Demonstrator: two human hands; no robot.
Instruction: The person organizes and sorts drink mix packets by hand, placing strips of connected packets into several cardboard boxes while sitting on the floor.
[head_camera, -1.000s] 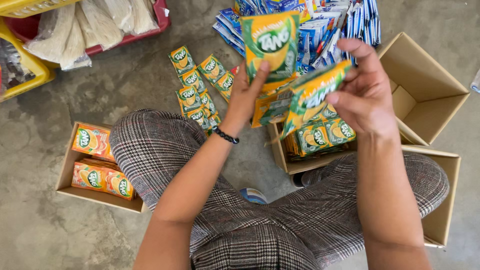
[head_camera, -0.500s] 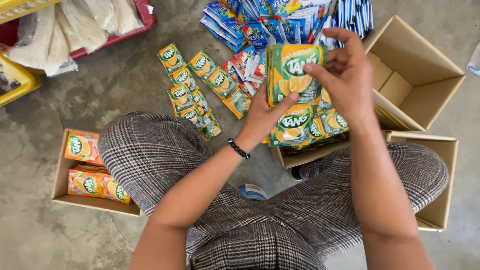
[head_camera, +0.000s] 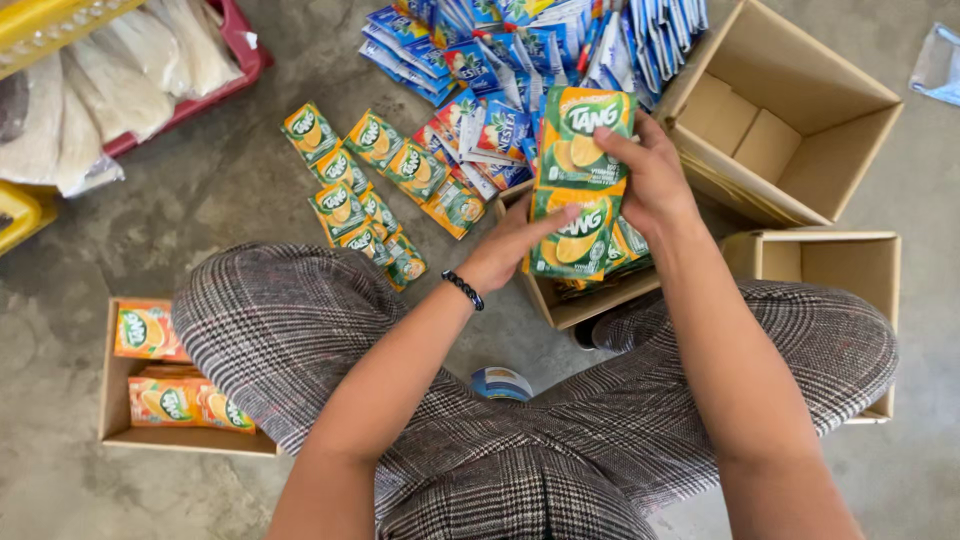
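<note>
My right hand (head_camera: 650, 180) grips a strip of green and orange drink powder sachets (head_camera: 585, 135) at its fold, upright above a small cardboard box (head_camera: 575, 305) between my knees. My left hand (head_camera: 510, 245), with a black bead bracelet at the wrist, presses its fingers on the strip's lower sachet (head_camera: 570, 240). More of the same sachets lie inside the box under the strip. I sit on the floor in checked trousers.
Green and orange sachets (head_camera: 365, 190) lie loose on the concrete floor, blue sachets (head_camera: 520, 40) heaped beyond them. An open cardboard box (head_camera: 790, 120) stands at the upper right, another (head_camera: 830, 265) by my right knee. A box (head_camera: 115, 400) with orange packets sits left. A red tray (head_camera: 215, 80) holds white bags.
The sachet strip has come down from in front of my face toward the box between my knees, and my hands have folded it and closed in on it.
</note>
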